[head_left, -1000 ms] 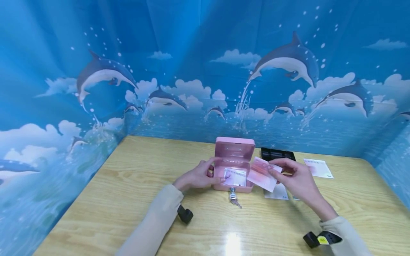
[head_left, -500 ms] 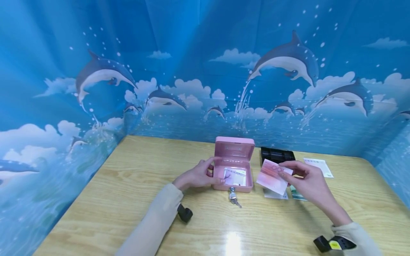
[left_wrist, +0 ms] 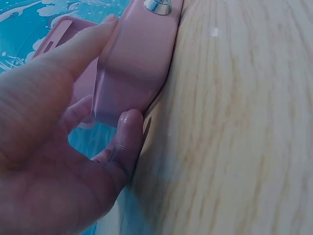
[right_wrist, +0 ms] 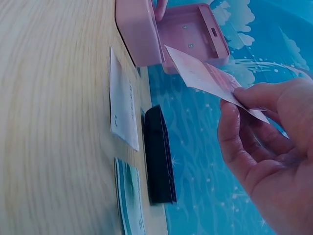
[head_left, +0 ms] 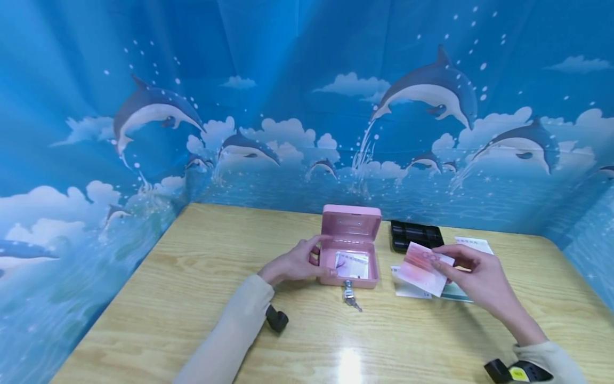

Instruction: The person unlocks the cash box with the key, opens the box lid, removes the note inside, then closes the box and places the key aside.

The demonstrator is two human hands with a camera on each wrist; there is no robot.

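Note:
A pink metal cash box [head_left: 352, 223] stands with its lid up, and a few pale notes [head_left: 354, 265] lie inside. My left hand [head_left: 298, 261] holds its left side, thumb over the rim; the left wrist view shows fingers against the box's outer wall [left_wrist: 129, 73]. Between thumb and fingers my right hand [head_left: 484, 280] pinches a pink banknote [head_left: 421, 272], held tilted above the table right of the box. In the right wrist view that banknote [right_wrist: 200, 76] slants toward the box. Keys [head_left: 352, 300] hang from the front lock.
Under the held banknote lie a whitish note [head_left: 408, 289] and a green one [head_left: 455, 292]. Another pale note [head_left: 474, 244] lies farther right. A black case [head_left: 416, 234] sits behind them near the table's back edge. A dolphin-print curtain [head_left: 288, 106] rises behind the wooden table [head_left: 216, 245].
My right hand has moved to the right with the pink banknote, away from the box, and more of the green note shows. My left hand stays on the box.

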